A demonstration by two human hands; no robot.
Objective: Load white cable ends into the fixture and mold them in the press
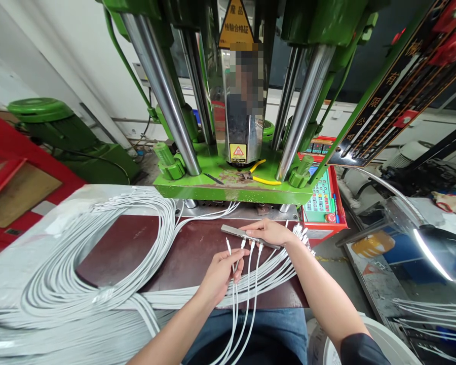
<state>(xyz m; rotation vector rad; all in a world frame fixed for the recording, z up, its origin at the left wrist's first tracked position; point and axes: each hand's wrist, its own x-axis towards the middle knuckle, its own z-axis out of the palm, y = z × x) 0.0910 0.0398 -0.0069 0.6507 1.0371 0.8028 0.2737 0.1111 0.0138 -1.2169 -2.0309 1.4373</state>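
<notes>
My right hand (270,232) grips a narrow grey metal bar (233,231) lying across the dark brown work surface (137,248), with several white cable ends plugged into its near edge. My left hand (223,269) pinches one white cable (231,263) just below its connector tip, close to the bar. More white cables (251,289) run from the bar down over my lap. A fan of loose white connectors (301,234) lies right of my right hand.
A large coiled bundle of white cables (79,263) covers the left of the table. Behind stands a green press machine (228,177) with steel columns, yellow-handled pliers (264,178) on its base. A red control box (321,203) and a desk lamp (437,248) sit right.
</notes>
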